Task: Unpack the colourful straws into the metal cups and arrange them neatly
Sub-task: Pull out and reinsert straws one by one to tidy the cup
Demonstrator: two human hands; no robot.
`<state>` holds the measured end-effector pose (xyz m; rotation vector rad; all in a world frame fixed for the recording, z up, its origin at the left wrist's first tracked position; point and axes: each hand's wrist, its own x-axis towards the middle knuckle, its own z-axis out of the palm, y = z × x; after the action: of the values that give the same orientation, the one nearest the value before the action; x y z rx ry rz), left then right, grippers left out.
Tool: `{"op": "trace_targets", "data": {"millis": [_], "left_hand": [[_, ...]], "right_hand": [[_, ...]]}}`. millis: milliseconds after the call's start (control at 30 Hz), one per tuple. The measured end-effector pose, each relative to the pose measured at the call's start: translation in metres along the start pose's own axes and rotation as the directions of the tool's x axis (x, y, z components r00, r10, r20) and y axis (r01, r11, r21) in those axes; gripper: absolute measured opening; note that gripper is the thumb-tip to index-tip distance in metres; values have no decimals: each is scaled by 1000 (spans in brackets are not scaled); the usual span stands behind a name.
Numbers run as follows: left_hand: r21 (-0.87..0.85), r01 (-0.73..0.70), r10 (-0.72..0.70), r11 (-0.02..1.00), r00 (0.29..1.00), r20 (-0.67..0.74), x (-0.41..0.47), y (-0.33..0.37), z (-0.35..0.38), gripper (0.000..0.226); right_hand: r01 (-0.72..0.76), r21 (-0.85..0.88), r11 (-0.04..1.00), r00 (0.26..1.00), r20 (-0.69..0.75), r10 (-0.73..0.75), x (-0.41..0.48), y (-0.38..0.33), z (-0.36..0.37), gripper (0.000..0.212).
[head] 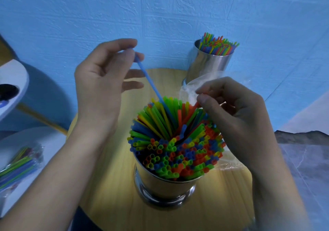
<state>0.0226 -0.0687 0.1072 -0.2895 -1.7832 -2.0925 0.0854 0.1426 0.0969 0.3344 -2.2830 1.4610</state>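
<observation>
Head cam: left hand [105,77] pinches a blue straw [151,82] at its top, lower end down among the straws [176,141] crammed in the near metal cup [163,188] at centre frame. Right hand [236,113] grips an orange straw [195,105] plus a clear plastic wrapper [192,88]. Second full cup [210,61] sits upper right on the round wooden table [110,186]; bagged straws [19,163] lower left.

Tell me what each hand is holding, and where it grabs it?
The left hand pinches a thin blue plastic straw at its top end. The right hand pinches an orange plastic straw near its top, with a crumpled clear plastic wrapper.
</observation>
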Motion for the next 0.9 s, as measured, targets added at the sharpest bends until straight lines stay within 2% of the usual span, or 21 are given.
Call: {"op": "trace_targets", "data": {"millis": [267,367,700,900], "left_hand": [[-256,147,-195,955,966,-172,9,-9,-11,12],[-318,201,-266,927,947,-178,8,-12,-11,12],[-420,257,-352,871,921,-166,8,-17,-11,10],[-452,262,-374,853,911,-177,11,-20,-14,11]], "right_hand": [[-26,-23,999,999,28,27,1,1,0,8],[-36,-2,999,999,31,36,1,0,0,2],[-22,20,1000,998,63,21,0,0,-2,21],[-23,33,999,999,47,21,0,0,-1,22]]}}
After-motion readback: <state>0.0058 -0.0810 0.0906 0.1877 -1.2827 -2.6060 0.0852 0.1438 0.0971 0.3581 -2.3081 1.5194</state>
